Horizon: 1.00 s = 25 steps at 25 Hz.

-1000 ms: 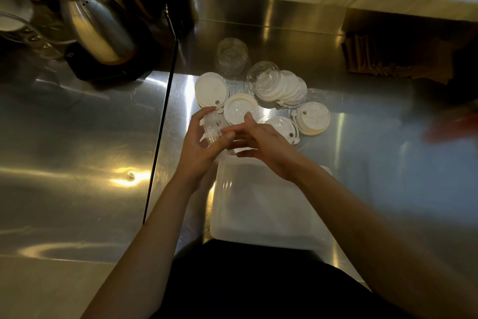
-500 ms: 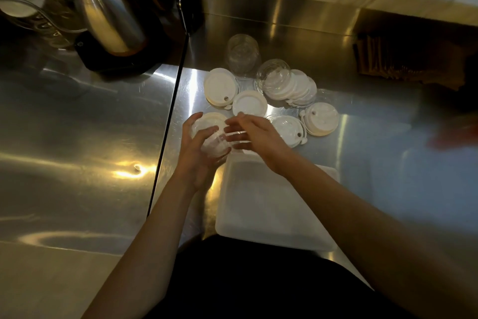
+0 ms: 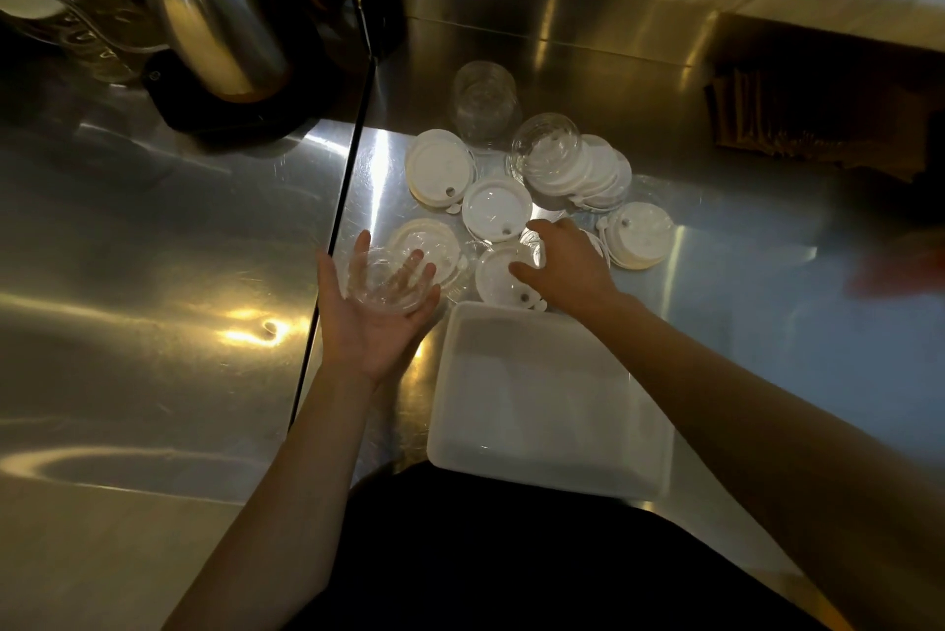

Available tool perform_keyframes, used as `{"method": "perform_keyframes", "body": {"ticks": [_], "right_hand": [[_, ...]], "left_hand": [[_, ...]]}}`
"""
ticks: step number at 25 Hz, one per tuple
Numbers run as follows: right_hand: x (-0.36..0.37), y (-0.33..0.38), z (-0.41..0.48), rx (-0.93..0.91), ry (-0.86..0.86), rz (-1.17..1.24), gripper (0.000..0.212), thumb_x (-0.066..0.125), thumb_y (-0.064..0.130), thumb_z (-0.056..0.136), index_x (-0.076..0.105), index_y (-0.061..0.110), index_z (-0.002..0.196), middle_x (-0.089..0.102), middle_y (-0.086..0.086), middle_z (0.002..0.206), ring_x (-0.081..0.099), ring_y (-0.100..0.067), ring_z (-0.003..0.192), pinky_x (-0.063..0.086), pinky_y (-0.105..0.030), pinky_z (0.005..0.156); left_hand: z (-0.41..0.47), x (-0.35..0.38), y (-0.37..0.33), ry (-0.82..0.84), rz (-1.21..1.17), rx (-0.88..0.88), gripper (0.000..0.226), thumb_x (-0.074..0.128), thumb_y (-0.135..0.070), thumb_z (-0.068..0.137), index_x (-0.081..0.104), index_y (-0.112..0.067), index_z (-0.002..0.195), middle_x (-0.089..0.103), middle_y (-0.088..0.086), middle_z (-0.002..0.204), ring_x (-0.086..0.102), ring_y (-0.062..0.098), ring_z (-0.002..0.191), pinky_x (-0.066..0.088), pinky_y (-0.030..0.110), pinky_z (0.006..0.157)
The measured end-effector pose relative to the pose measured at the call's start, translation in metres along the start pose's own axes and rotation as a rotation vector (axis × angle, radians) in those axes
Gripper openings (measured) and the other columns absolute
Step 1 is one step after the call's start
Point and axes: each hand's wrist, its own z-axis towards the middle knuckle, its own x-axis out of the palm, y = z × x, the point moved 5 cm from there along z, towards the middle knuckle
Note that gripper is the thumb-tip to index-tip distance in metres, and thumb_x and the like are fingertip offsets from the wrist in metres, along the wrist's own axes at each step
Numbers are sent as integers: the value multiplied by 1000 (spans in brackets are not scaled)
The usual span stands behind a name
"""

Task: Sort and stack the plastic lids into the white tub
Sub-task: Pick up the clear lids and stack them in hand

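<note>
My left hand (image 3: 376,318) is palm up and holds a stack of clear dome lids (image 3: 386,280) just left of the white tub (image 3: 549,398), which has nothing in it. My right hand (image 3: 572,265) reaches over the tub's far edge, fingers on a clear lid (image 3: 532,244) beside a flat white lid (image 3: 498,275). More white lids lie beyond: one at the far left (image 3: 440,167), one in the middle (image 3: 496,208), a fanned stack (image 3: 588,172) with a clear dome (image 3: 544,139) on it, and a stack at the right (image 3: 639,241). Another white lid (image 3: 434,236) lies under my left fingers.
A steel kettle (image 3: 215,16) on a black base stands at the back left, with a clear jug (image 3: 66,32) beside it. A stack of clear cups (image 3: 483,101) lies behind the lids. A dark seam (image 3: 332,236) splits the steel counter. Brown items (image 3: 797,114) sit at the back right.
My hands have come apart. The left now holds the clear lids alone, palm up, and the right has moved rightward onto the lids behind the tub.
</note>
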Motion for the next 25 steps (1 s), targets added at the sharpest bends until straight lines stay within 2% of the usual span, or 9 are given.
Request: {"method": "perform_keyframes", "body": {"ticks": [4, 8, 13, 16, 18, 22, 25], "right_hand": [[3, 6, 5, -48, 6, -221, 73, 70, 54, 80, 44, 23, 140, 42, -12, 141, 41, -30, 130, 46, -45, 97], [8, 13, 8, -115, 5, -327, 78, 72, 56, 77, 40, 30, 143, 38, -13, 143, 36, -33, 131, 46, -44, 96], [8, 9, 12, -163, -33, -378, 51, 70, 38, 85, 52, 26, 131, 42, -14, 133, 39, -31, 127, 49, -40, 88], [3, 3, 17, -188, -88, -347, 31, 64, 23, 91, 58, 20, 121, 50, -12, 124, 48, -28, 117, 51, -37, 80], [-1, 1, 19, -193, -110, -305, 22, 60, 20, 92, 62, 18, 114, 54, -10, 119, 53, -26, 110, 52, -39, 78], [-2, 7, 20, -263, -105, -149, 24, 53, 28, 97, 63, 18, 116, 57, -9, 114, 55, -26, 105, 51, -38, 80], [6, 12, 16, -277, 36, -207, 43, 59, 47, 90, 59, 24, 126, 54, -7, 123, 52, -24, 112, 49, -39, 86]], "left_hand": [[4, -12, 0, 7, -51, -12, 60, 53, -73, 81, 62, -39, 130, 53, 19, 142, 55, 38, 126, 40, 55, 105], [9, -22, 0, 7, -82, -20, 56, 54, -70, 83, 63, -39, 128, 52, 18, 143, 53, 38, 127, 34, 56, 110], [15, -25, 1, 19, -96, -26, 54, 55, -68, 83, 62, -40, 129, 52, 17, 144, 49, 36, 132, 29, 56, 113], [18, -26, 0, 18, -94, -28, 55, 55, -68, 84, 61, -39, 131, 51, 17, 144, 48, 36, 132, 29, 55, 113], [19, -26, 0, 21, -86, -26, 55, 53, -67, 85, 60, -39, 132, 51, 18, 144, 48, 36, 132, 30, 55, 113], [20, -23, 1, 26, -52, -10, 55, 52, -67, 86, 59, -38, 132, 52, 18, 142, 49, 37, 131, 29, 56, 113], [20, -22, 3, 43, -39, -11, 55, 51, -67, 87, 58, -39, 133, 51, 18, 143, 46, 37, 133, 27, 57, 114]]}}
